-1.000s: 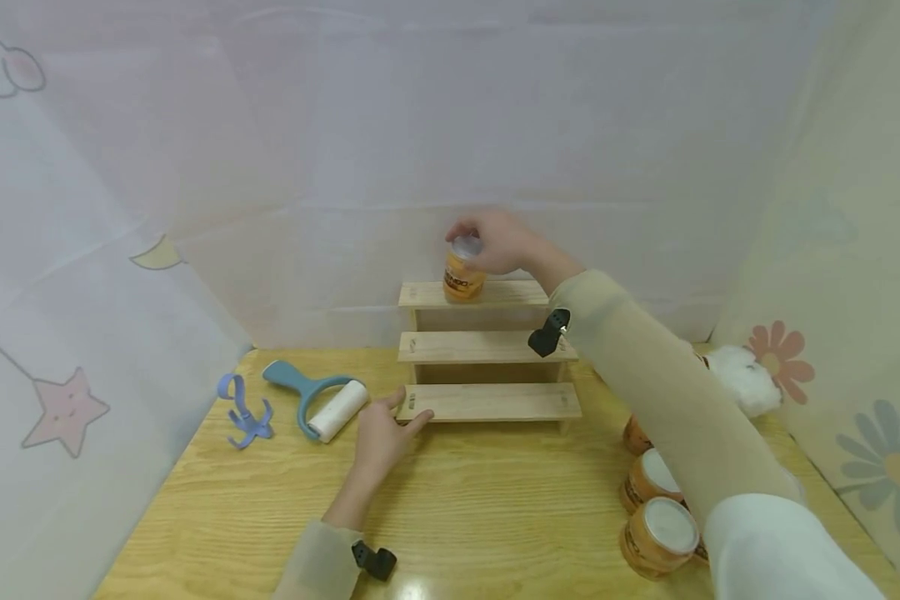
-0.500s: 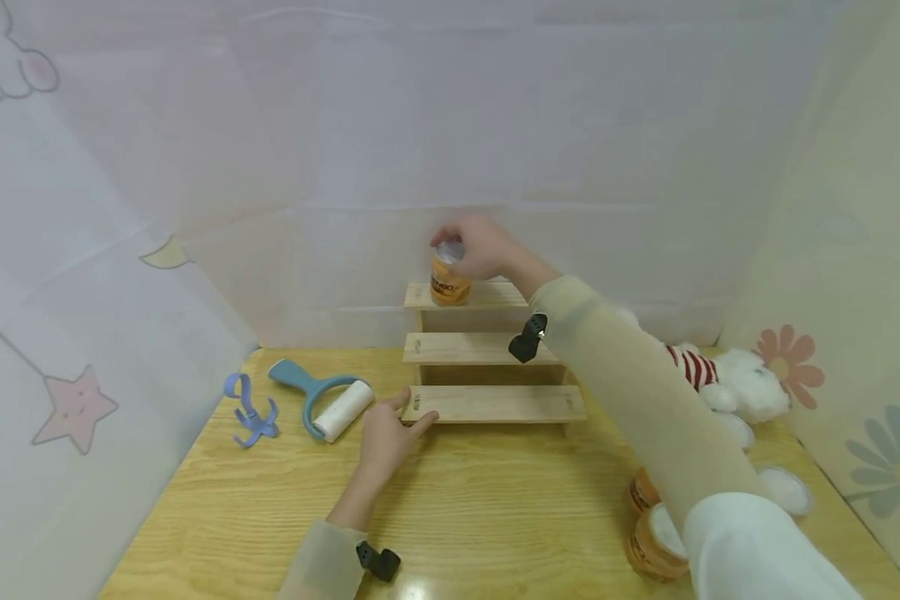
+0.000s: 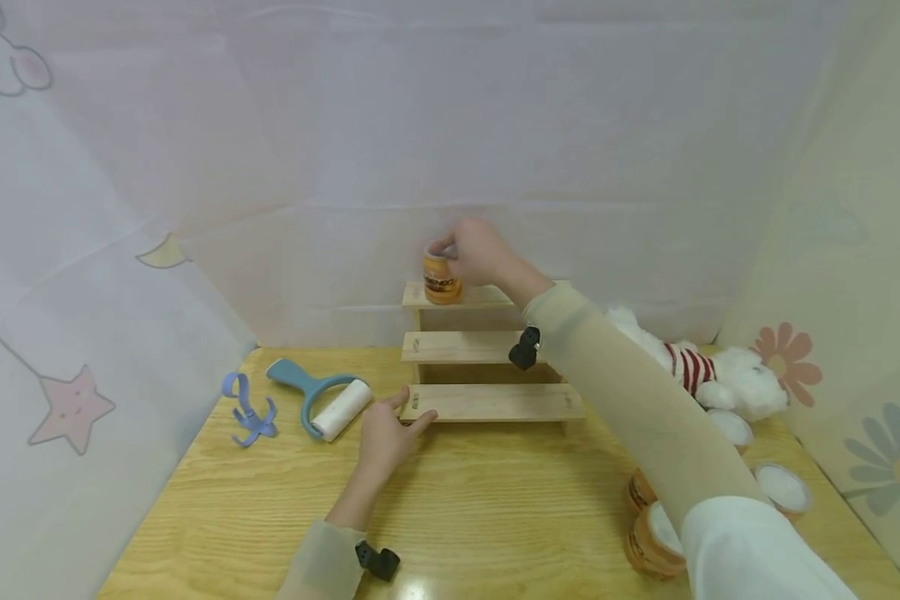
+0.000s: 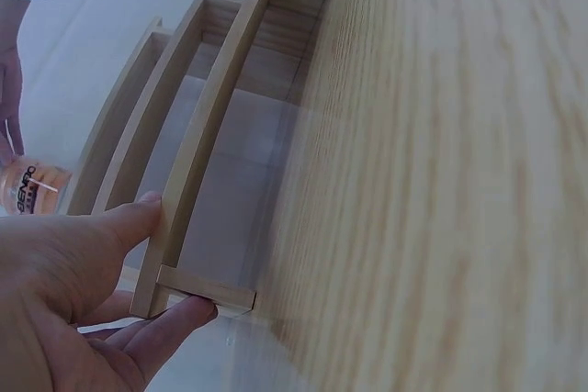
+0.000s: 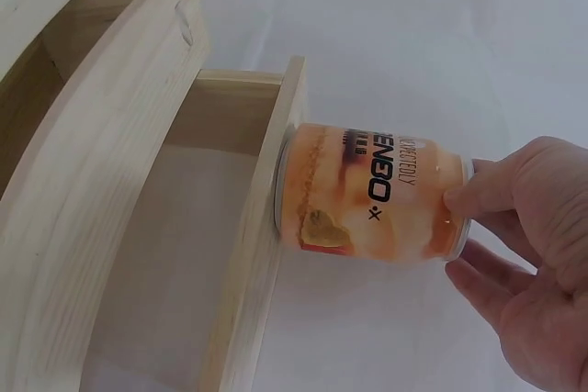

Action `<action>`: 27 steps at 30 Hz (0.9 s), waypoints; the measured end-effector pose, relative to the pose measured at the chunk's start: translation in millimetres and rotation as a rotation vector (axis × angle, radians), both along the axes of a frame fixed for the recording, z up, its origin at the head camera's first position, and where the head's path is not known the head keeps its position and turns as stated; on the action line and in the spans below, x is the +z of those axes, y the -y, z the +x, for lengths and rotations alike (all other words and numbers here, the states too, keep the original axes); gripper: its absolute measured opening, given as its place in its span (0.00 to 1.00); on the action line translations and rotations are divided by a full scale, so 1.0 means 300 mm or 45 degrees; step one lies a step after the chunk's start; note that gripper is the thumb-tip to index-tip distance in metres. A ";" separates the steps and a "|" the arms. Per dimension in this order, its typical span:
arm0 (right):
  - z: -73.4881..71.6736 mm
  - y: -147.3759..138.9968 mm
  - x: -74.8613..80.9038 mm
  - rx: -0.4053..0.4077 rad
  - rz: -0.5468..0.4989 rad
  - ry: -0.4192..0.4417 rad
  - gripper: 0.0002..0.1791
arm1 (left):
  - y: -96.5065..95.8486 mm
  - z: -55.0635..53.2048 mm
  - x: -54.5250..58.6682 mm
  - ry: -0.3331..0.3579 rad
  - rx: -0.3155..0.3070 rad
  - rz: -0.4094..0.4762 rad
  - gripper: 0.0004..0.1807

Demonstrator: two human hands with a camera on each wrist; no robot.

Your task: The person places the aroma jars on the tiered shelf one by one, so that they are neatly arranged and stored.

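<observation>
A creased, pale fabric backdrop [image 3: 360, 125] hangs behind a wood-grained bench [image 3: 495, 508], where a three-tier wooden stand [image 3: 495, 403] faces me. On its top tier, near the left end, an orange can [image 3: 441, 282] stands upright, its base meeting the board and its dark lettering turned to the front. My right grip [image 3: 483, 254] reaches it from above and to the right, pinching the can at its upper end, with fingertips on either side of the rim and the palm apart from the metal. The can lies below and to the left of that grip, the lower part of its body uncovered. My left grip [image 3: 384, 437] pinches the left end of the lowest tier, well apart from the can, with digits on either side of the wood. Just left of that grip rests a lint roller [image 3: 341, 410] with a blue handle, and farther left a blue-violet hook [image 3: 251, 421]. Across the bench, to the right, more orange cans [image 3: 654, 546] stand partly hidden by my sleeve [image 3: 637, 392], near a white plush toy [image 3: 746, 383] in red stripes.
</observation>
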State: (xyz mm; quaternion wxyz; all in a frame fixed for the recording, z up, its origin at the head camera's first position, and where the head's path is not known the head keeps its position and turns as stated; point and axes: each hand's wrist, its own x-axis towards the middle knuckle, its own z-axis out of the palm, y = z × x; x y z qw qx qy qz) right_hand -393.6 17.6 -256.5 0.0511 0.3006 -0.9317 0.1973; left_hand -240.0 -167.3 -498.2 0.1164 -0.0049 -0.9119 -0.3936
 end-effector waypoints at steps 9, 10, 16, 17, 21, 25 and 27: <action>0.009 0.005 -0.015 0.018 -0.015 -0.049 0.20 | 0.003 0.009 0.001 -0.003 0.019 0.005 0.43; 0.008 0.005 -0.019 0.018 -0.012 -0.054 0.20 | 0.002 0.009 0.001 -0.005 0.022 0.001 0.43; 0.010 -0.003 -0.036 -0.022 -0.087 -0.003 0.19 | -0.008 -0.003 -0.004 -0.021 0.018 0.016 0.43; 0.011 -0.007 -0.040 -0.027 -0.112 0.006 0.19 | -0.011 -0.006 -0.007 -0.026 0.014 0.024 0.43; 0.009 -0.023 -0.066 -0.028 -0.188 -0.038 0.19 | -0.021 -0.016 -0.025 -0.021 0.011 0.062 0.42; 0.008 -0.042 -0.107 -0.010 -0.230 -0.109 0.19 | -0.033 -0.011 -0.048 -0.005 0.010 0.085 0.43; 0.007 -0.050 -0.127 0.001 -0.240 -0.132 0.18 | -0.041 -0.007 -0.056 -0.002 0.005 0.103 0.42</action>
